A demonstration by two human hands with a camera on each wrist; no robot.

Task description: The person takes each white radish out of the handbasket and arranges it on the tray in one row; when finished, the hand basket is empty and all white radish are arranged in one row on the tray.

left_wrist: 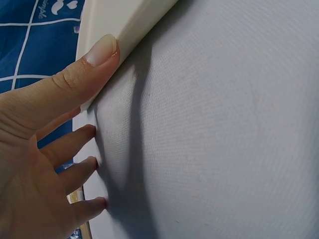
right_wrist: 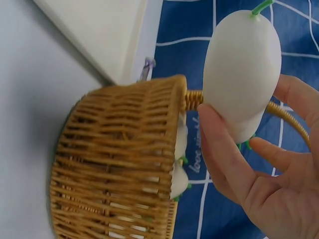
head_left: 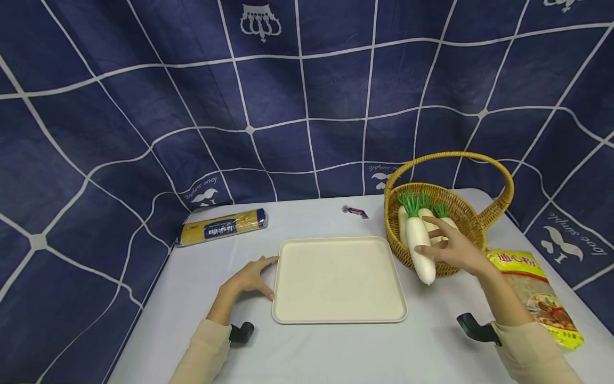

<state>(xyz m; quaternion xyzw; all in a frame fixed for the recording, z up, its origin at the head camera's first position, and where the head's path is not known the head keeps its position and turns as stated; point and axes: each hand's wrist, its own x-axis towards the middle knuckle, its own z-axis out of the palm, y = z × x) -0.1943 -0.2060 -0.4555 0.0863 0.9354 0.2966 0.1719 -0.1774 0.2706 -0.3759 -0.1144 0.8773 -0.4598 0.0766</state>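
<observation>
A white radish (head_left: 420,242) with green leaf stubs is gripped by my right hand (head_left: 453,246), thumb on one side and fingers on the other. It is held over the front of a wicker basket (head_left: 472,218), tilted, its leafless tip pointing toward me. More white radishes (head_left: 447,223) lie inside the basket, partly hidden by the hand and the held one. My left hand (head_left: 248,276) is at the left edge of a cream tray (head_left: 340,280), fingers spread. In the left wrist view the thumb (left_wrist: 102,52) rests against the tray's side; the index fingertip is hidden.
A yellow pasta packet (head_left: 223,226) lies at the back left of the white table. A small purple-wrapped candy (head_left: 355,212) is behind the tray. Right of the basket lies a yellow and red food bag (head_left: 537,298). The basket's tall handle (head_left: 451,154) arches above it; a blue curtain hangs behind.
</observation>
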